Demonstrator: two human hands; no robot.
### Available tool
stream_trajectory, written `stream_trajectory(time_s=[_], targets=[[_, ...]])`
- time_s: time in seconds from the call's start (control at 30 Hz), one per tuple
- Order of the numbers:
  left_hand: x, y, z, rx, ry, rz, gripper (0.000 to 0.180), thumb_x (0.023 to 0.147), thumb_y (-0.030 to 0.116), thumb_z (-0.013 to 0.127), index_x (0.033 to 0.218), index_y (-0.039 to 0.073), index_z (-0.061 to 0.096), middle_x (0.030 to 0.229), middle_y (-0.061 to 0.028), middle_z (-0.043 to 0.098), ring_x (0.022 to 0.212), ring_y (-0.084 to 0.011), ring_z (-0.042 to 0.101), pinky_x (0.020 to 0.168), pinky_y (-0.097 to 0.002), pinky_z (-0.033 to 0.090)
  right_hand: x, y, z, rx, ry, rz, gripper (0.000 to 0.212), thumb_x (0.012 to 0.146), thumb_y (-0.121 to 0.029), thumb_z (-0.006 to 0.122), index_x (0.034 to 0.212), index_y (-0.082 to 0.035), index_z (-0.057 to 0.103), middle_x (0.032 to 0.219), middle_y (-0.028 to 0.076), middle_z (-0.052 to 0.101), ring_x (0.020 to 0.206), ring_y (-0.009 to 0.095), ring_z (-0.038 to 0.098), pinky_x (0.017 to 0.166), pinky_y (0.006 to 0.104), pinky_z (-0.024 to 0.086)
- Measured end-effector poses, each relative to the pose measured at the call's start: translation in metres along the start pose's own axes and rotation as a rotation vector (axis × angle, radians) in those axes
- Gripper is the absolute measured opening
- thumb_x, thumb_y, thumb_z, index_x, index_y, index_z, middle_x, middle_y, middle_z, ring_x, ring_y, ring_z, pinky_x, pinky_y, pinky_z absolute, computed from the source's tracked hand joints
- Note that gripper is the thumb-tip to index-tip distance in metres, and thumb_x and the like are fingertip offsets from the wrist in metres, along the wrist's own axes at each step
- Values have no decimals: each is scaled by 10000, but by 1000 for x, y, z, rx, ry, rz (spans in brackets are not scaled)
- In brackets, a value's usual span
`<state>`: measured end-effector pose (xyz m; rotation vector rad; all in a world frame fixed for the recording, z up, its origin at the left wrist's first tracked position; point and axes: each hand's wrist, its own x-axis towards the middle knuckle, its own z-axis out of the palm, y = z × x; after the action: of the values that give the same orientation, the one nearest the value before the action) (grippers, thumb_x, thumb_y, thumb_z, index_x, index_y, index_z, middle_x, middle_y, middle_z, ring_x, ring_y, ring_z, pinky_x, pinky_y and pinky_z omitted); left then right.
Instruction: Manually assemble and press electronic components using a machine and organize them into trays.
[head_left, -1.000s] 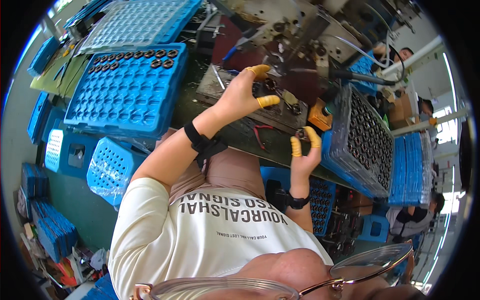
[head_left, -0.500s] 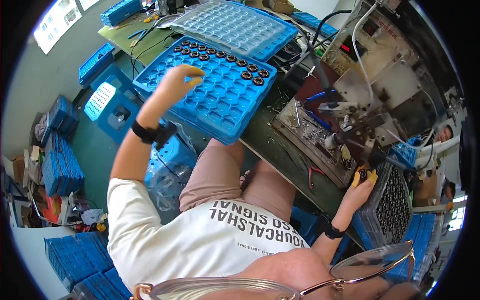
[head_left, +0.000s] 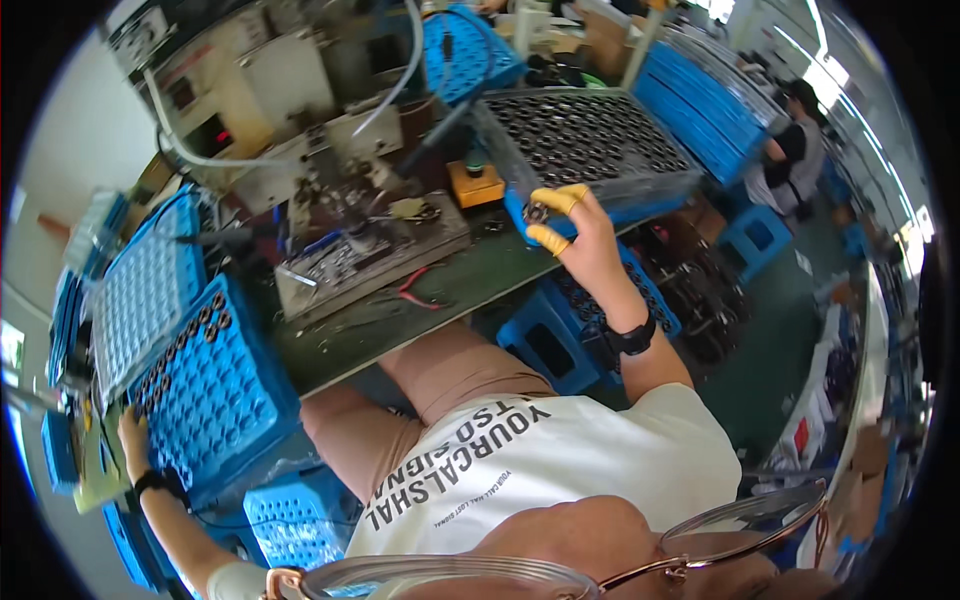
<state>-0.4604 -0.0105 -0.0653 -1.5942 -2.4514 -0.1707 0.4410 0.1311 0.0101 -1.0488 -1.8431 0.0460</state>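
The left tray, at the left of the frame, looks to be at an early stage: a row of dark rings runs along its upper-left side, with a few more at the top end, and most of its pockets hold none. The right tray, at the upper right, looks almost wholly filled with similar rings.

One ring is in the right hand, pinched between the yellow-covered thumb and finger. It sits at the left tip of that hand, just beside the lower-left corner of the right tray and well apart from the left hand.

The left hand is at the lower-left edge of the left tray, next to the last rings of the row; whether it grips one or has let go, I cannot tell. Between the hands lie red pliers and a metal plate, with the machine above them
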Motion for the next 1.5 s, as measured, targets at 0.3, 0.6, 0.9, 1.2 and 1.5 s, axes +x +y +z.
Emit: stream_trajectory(time_s=[0.3, 0.6, 0.9, 1.2, 1.5], targets=[[5, 38, -9, -96, 29, -86, 275, 772, 46, 696, 1042, 46, 646, 1024, -185, 624, 946, -377, 610, 832, -444, 479, 34, 190, -105, -573, 21, 533, 385, 806, -338, 739, 1136, -145, 698, 1131, 157, 639, 1021, 338, 611, 859, 449, 487], [-7, 10, -37, 12, 278, -15, 179, 771, 42, 636, 945, 3, 626, 950, -196, 625, 906, -355, 601, 801, -405, 480, 56, 190, -70, -805, -60, 537, 351, 862, -291, 681, 1208, -230, 675, 1225, 116, 598, 1185, 347, 498, 950, 537, 371], [-89, 161, -58, -950, 213, -144, 449, 898, 25, 627, 1337, 58, 540, 1155, -75, 602, 821, -104, 581, 655, -215, 478, 50, 183, -77, -836, -79, 504, 310, 880, -274, 656, 1187, -238, 684, 1230, 74, 610, 1200, 325, 484, 959, 513, 338], [-137, 322, -66, -1201, 205, 41, 481, 862, -44, 646, 1323, 59, 556, 1070, -11, 616, 754, -32, 506, 637, -179, 414, 43, 192, -76, -847, 228, 269, 239, 835, -249, 676, 1066, -204, 713, 1101, 63, 667, 1096, 319, 562, 924, 511, 386], [-142, 423, -87, -1081, 163, 170, 380, 766, -18, 744, 1136, 26, 671, 964, -52, 586, 693, -94, 554, 644, -217, 464, 8, 45, 6, -269, 212, -218, 164, 876, -52, 638, 1033, -61, 683, 976, 100, 663, 915, 302, 594, 860, 394, 453]])
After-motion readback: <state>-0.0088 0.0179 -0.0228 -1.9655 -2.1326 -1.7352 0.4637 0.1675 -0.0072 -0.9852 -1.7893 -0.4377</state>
